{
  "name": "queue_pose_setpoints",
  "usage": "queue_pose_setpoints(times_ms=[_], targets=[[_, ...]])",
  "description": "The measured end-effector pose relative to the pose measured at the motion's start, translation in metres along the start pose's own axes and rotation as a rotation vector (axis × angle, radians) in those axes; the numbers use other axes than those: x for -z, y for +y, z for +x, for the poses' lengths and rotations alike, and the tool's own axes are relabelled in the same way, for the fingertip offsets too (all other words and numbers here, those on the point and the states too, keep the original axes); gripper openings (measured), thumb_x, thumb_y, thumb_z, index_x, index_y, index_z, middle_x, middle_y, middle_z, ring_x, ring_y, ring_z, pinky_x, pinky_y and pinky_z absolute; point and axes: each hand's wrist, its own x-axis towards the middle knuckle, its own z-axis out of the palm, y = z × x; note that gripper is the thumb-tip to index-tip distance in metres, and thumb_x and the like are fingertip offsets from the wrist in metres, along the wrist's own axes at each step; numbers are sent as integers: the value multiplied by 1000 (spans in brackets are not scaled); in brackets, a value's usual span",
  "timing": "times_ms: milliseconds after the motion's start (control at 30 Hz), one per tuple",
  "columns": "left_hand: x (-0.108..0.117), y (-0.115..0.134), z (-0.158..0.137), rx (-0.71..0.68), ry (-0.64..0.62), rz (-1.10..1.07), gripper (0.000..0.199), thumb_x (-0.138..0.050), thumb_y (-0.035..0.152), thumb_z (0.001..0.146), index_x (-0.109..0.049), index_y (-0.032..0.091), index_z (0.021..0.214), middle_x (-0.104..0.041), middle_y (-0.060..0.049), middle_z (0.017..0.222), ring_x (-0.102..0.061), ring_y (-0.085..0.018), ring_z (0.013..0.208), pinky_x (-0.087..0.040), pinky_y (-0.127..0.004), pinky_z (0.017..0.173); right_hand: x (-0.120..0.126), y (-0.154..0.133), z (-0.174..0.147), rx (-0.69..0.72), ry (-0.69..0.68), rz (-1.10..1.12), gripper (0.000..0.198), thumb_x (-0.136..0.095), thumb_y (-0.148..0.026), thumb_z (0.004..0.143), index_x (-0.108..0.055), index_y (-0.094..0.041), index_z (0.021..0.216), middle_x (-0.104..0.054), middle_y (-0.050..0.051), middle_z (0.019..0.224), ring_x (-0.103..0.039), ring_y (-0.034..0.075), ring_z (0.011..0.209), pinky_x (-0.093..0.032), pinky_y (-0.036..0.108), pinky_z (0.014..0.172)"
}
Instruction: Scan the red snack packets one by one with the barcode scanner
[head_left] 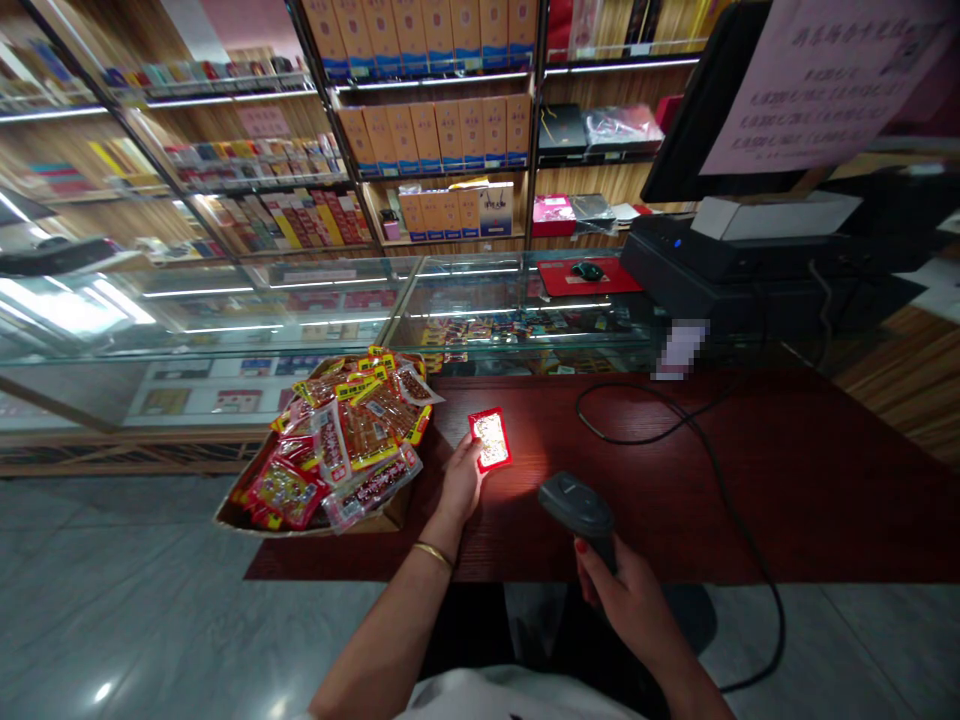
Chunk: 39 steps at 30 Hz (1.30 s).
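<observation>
My left hand (459, 478) pinches a small red-edged snack packet (493, 440) by its left side, just above the dark red wooden counter (525, 545). Bright light from the scanner falls on the packet and washes out its print. My right hand (626, 578) is wrapped round the handle of a black barcode scanner (577, 503), its head pointing left toward the packet. To the left of my left hand, a cardboard box (386, 515) is heaped with several snack packets (367, 420) in red, yellow and clear wrapping.
A black cable (720, 470) loops across the counter's right side and hangs over the front edge. Behind are a glass display case (480, 300), a mouse (587, 271) on a red mat, and a monitor (697, 110) with a pink notice. Stocked shelves (442, 90) line the wall.
</observation>
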Motion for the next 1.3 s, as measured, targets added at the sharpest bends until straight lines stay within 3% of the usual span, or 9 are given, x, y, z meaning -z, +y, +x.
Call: queue_pose_setpoints(times_ms=[167,433,633,733,933,1067,1200,1300], targets=[[3,-5,5,6,31,-11,54,-87,36,71,-68,17,118,-77,-13,113,-69,-29,115,-51,-47,105,-1,0,1,0,6,2,52,-55,-75,92,-59,-24,85,-60,-2,56,-60,19,52,-46,29,55],[2,-5,-2,-12,-97,28,54,-89,38,69,-73,17,117,-77,-12,115,-73,-25,99,-55,-42,98,-11,-3,8,-10,-3,79,55,-58,-78,88,-60,-23,87,-60,-3,56,-59,19,49,-47,29,52],[0,-2,-8,-22,-156,65,51,-86,44,73,-75,18,115,-77,-12,118,-72,-29,110,-53,-43,101,-22,-7,17,-14,-7,81,60,-55,-83,85,-61,-23,81,-61,-2,53,-60,19,48,-47,30,51],[-2,-1,-7,-26,-134,29,48,-87,43,72,-76,19,112,-78,-11,117,-71,-30,114,-52,-45,105,-23,-9,19,-10,-1,75,61,-55,-82,86,-64,-22,84,-61,-3,52,-60,19,48,-47,29,51],[-5,3,-7,11,-89,10,52,-89,38,68,-75,19,115,-78,-10,112,-75,-25,96,-57,-42,96,-23,-6,21,-19,1,84,59,-56,-80,88,-63,-21,83,-61,-3,54,-60,18,48,-47,29,52],[-7,7,-10,-7,-79,16,48,-85,37,72,-73,19,115,-78,-10,113,-75,-24,97,-58,-39,95,-20,-8,18,-20,-6,126,58,-57,-80,87,-60,-22,83,-62,-3,57,-61,17,50,-48,28,52],[-22,3,-15,27,-52,72,47,-81,32,74,-71,19,118,-80,-7,105,-76,-23,89,-59,-37,89,-6,-14,8,-10,14,202,55,-58,-76,91,-59,-21,93,-64,-3,66,-61,15,51,-50,27,53],[-50,-10,-18,145,-153,142,45,-81,29,74,-71,18,117,-80,-7,98,-76,-22,80,-61,-34,79,12,-13,-4,-28,77,313,53,-62,-73,91,-59,-21,94,-64,-3,68,-60,13,51,-49,25,52]])
